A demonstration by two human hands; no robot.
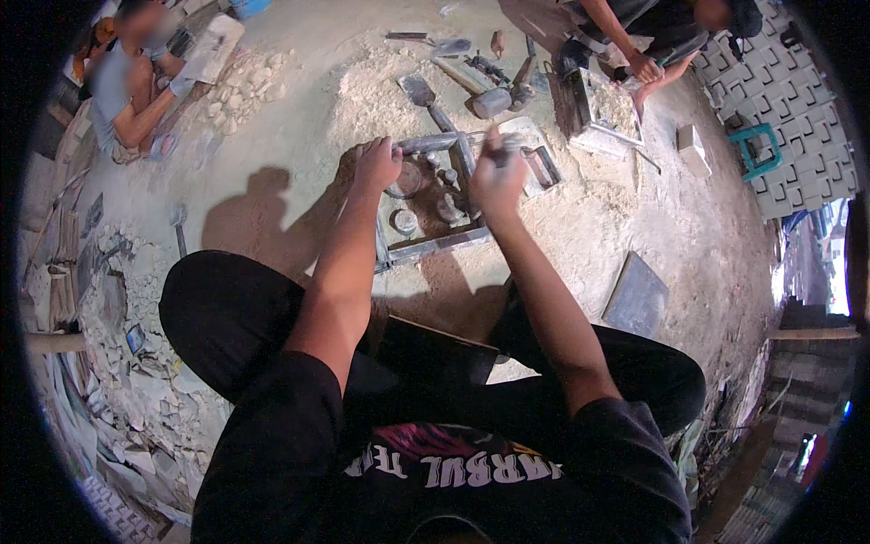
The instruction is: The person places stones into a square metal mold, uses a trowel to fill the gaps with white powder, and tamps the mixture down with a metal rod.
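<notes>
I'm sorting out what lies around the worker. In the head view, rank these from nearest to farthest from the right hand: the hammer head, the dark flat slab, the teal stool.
From the right hand:
1. Hammer head, just beyond it, up the picture.
2. Dark flat slab, on the ground to the lower right.
3. Teal stool, far right by the patterned blocks.

Grey metal bar (428, 142), dusty, lying crosswise on the far edge of the frame, square metal frame (435, 243) flat on pale dusty ground, small round grey pieces inside it, thin dark tool (497, 154), upright, over the frame's far right corner
</notes>
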